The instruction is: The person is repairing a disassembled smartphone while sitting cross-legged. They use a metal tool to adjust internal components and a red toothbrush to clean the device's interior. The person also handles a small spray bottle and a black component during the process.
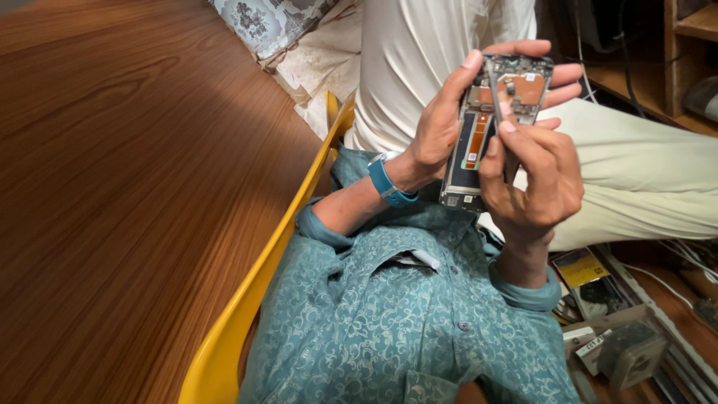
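Seen from the head camera: left hand [441,127], blue band at the wrist, wrapped around an opened smartphone with its back cover off [490,127], thumb along the near edge, fingers curled behind the far side, exposed copper-coloured boards and flat cables facing up. Held above the lap, in front of the pale trousers [643,179]. Right hand [535,179] closed around a thin grey metal tool [502,112], pinched between thumb and forefinger, tip resting on the upper part of the phone's insides. Below both, teal patterned shirt [389,322]. To the left, yellow plastic chair edge [254,284] beside a brown wooden tabletop [112,187]. Lower right, small boxes and cables [621,337] on the floor.
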